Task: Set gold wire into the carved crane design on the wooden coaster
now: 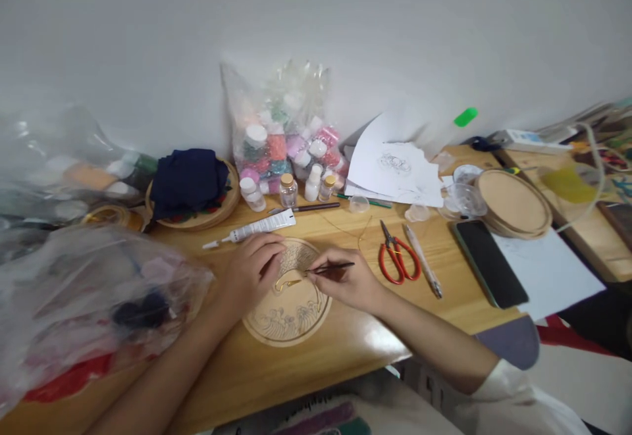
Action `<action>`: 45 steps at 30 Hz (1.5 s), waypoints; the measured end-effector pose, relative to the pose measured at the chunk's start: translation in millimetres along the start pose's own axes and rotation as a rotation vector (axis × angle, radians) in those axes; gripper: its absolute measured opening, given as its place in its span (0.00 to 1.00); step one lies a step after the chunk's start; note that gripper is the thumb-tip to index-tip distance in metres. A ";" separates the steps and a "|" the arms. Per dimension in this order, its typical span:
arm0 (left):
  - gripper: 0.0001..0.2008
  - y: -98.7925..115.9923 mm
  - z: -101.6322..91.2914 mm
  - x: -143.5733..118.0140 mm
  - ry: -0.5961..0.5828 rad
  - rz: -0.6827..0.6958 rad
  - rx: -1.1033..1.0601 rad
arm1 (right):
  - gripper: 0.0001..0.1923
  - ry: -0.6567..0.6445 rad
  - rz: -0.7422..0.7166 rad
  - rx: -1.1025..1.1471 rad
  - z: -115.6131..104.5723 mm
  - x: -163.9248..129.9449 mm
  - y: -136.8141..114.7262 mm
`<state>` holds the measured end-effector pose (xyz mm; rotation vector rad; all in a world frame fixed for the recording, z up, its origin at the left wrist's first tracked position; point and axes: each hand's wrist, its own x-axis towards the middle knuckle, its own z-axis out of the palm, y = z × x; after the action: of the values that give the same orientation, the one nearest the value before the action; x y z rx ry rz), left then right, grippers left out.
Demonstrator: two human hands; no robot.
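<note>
A round wooden plaque (291, 323) lies on the table, drawn with waves along its bottom and a scale-like pattern at the top. Curved gold wire (286, 284) sits near its middle. My left hand (254, 270) rests on the plaque's upper left edge, fingers loosely bent and apart, seemingly with nothing between them. In my right hand (345, 281), thumb and fingers pinch a thin dark pointed tool (336, 267); its exact kind is unclear. The tool's tip is over the plaque, just right of the scale pattern.
Behind the plaque lie a white glue tube (261, 226), small bottles (288, 191) and bags of coloured jars (281, 139). To the right are red-handled pliers (399, 257), a white pen (423, 260), a phone (488, 264) and round wooden pieces (513, 201). A plastic bag (99, 303) fills the left.
</note>
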<state>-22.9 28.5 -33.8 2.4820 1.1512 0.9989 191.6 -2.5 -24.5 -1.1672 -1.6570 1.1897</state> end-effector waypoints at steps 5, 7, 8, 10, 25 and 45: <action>0.07 1.5 -2.7 1.3 -0.021 -0.014 0.008 | 0.04 0.009 0.011 -0.022 -2.8 0.4 -1.5; 0.07 1.4 -2.8 1.4 -0.023 -0.016 0.001 | 0.04 0.013 0.012 -0.031 -3.7 0.2 -2.0; 0.07 1.3 -2.6 1.3 -0.021 -0.016 -0.004 | 0.04 0.015 0.012 -0.034 -4.1 0.1 -2.2; 0.07 0.9 -2.0 0.9 -0.015 -0.023 -0.010 | 0.04 0.019 0.011 -0.039 -4.5 -0.3 -2.4; 0.07 -0.2 1.3 -2.4 0.007 -0.025 -0.058 | 0.07 0.050 0.073 0.034 -7.3 -1.1 -1.0; 0.07 -6.3 6.5 -5.2 -0.018 -0.047 -0.092 | 0.05 -0.160 -0.147 -0.191 -8.0 0.4 -1.8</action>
<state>-24.7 29.3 -44.1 2.3772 1.1265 0.9920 198.5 -0.4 -20.6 -1.0652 -1.9774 1.0736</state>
